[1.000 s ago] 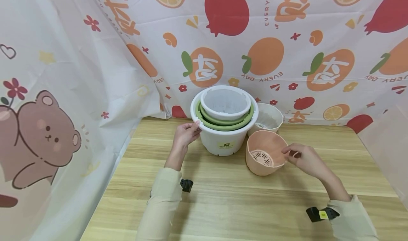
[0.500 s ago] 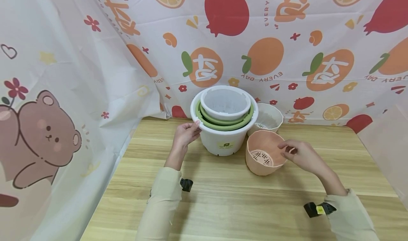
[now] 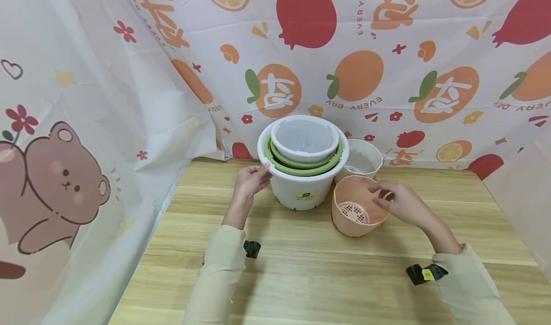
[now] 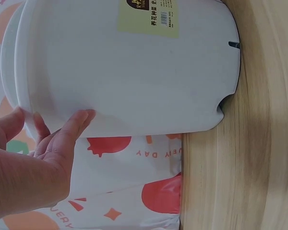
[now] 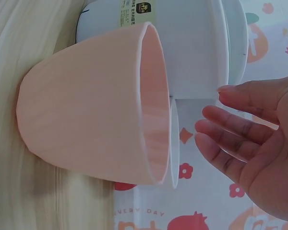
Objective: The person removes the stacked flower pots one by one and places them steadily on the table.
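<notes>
A large white flowerpot (image 3: 285,189) with a label stands near the back of the table. Nested inside it are two green pots (image 3: 301,172) and a smaller white pot (image 3: 305,136). My left hand (image 3: 251,182) holds the large pot's rim at its left side, thumb at the rim and fingers against the outer wall, as the left wrist view shows. To the right sits a pink flowerpot (image 3: 350,227) with a perforated bottom, upright. Over its right rim hovers my right hand (image 5: 264,143), fingers loosely bent, holding nothing; the right wrist view shows a gap between fingertips and pot.
Behind the pink pot stands a white pot (image 3: 366,162) with a wavy rim, beside the nested stack. A fruit-print cloth (image 3: 353,33) hangs right behind the pots. Another cloth (image 3: 107,138) with a bear print borders the left of the wooden table (image 3: 310,277).
My right hand has left the pink pot's right rim and moved left and slightly up over the pot. My left hand and the pots stay in place.
</notes>
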The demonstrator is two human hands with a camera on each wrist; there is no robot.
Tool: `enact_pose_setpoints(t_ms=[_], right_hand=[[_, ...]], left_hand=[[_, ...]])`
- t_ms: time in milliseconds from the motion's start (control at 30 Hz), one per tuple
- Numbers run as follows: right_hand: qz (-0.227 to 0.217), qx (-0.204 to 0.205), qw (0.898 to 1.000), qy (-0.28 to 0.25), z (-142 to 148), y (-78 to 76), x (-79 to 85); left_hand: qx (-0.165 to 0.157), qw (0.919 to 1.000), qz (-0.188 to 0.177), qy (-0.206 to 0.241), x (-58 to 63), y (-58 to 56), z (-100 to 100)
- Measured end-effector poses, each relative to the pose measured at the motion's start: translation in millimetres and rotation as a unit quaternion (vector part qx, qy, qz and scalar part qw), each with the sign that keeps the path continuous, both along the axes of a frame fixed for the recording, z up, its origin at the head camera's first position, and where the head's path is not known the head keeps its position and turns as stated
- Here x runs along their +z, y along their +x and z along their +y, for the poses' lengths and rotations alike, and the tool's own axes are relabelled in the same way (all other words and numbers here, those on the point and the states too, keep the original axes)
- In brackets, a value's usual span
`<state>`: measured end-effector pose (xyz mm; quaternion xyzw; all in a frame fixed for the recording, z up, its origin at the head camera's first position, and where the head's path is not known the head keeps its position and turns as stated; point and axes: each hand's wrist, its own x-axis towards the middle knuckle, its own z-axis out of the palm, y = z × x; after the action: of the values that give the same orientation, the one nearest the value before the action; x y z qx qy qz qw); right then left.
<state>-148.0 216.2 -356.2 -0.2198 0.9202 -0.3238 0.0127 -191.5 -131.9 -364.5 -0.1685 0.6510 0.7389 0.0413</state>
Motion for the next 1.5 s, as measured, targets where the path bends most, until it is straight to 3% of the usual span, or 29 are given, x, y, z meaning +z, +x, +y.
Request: enact_pose_setpoints(t_ms=[633,1067,1500], right_hand=[[0.002,0.02,1.0,0.004,-21,-12.9,12.6],[0.033,0.04,0.999,0.001,-30,-21.9,15.6],[0.054,0.048,0.997,-0.004,-45,-33.1,31.8]], left_hand=[[-0.001,1.0,-0.004,-0.005,2.5,0.7,1],[0.004,1.0,-0.004,-0.008,-0.3,0.5,1],[0.003,1.0,0.001,-0.007,-0.6,-0.1,1]])
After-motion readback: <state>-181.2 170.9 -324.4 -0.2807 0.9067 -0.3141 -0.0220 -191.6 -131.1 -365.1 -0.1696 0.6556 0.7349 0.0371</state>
